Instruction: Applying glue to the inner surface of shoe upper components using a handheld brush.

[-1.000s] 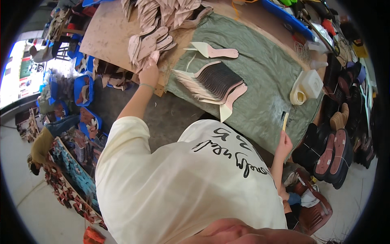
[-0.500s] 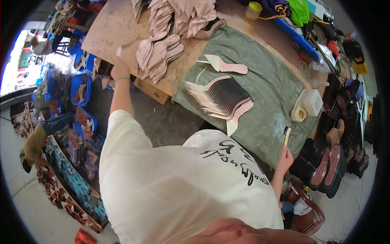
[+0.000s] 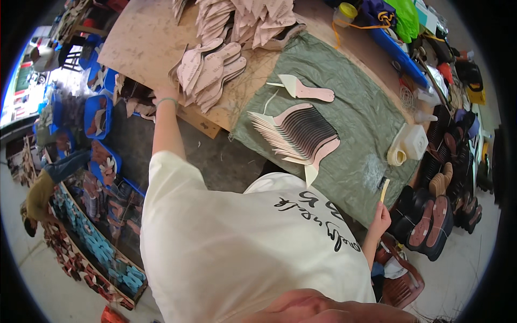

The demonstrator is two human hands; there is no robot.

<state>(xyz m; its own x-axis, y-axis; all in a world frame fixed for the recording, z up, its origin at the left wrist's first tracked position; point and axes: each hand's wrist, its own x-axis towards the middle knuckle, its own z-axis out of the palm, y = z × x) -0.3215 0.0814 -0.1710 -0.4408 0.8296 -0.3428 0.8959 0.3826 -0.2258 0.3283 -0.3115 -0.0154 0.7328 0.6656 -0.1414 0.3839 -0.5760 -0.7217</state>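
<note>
My left hand (image 3: 166, 93) reaches to the near edge of the wooden board, beside a pile of pale pink shoe insoles (image 3: 210, 75). Its fingers are blurred, so whether they grip an insole does not show. In my right hand (image 3: 381, 216) is a brush (image 3: 384, 191) with a pale yellow handle and dark bristles, held upright over the edge of the green cloth. A fanned row of insoles (image 3: 301, 134) with dark and pink faces and pale pointed ends lies on the cloth. Beyond it rests a single pink insole (image 3: 315, 94) with a cream tip.
The green cloth (image 3: 355, 102) covers part of the wooden board (image 3: 140, 48). A white plastic jug (image 3: 413, 142) stands at its right, near a whitish smear. Bundled soles (image 3: 431, 220) lie farther right. Blue crates (image 3: 98, 116) and a bending person (image 3: 40, 196) are at left.
My left hand has come down and slightly right, closer to the insole pile. My right hand still holds the brush, a little lower and farther right. The whole view has shifted slightly.
</note>
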